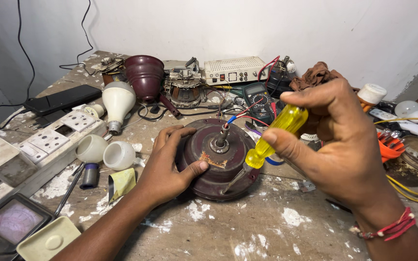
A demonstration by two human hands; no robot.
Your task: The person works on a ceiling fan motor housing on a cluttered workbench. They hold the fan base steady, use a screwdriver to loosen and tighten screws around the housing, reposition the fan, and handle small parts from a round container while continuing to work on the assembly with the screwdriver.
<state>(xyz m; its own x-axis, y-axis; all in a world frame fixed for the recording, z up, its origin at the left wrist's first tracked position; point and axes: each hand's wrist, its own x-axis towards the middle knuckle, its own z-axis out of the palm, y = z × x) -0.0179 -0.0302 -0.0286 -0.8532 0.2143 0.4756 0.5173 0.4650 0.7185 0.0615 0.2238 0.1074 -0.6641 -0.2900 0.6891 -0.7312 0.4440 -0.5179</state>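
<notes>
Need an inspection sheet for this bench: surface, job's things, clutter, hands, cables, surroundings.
Surface: worn wooden workbench, white paint blotches.
Job's things: dark red round fan motor lying flat, shaft up; yellow-handled screwdriver, tip at the motor's rim.
Clutter: white bulbs, switchboard, multimeter, maroon cup-shaped cover, perforated white box, brown rag.
Hands: left hand steadies the motor; right hand grips the screwdriver.
Cables: black cable on the wall; yellow cable at right; red and blue wires from the shaft.
Surroundings: white wall.
</notes>
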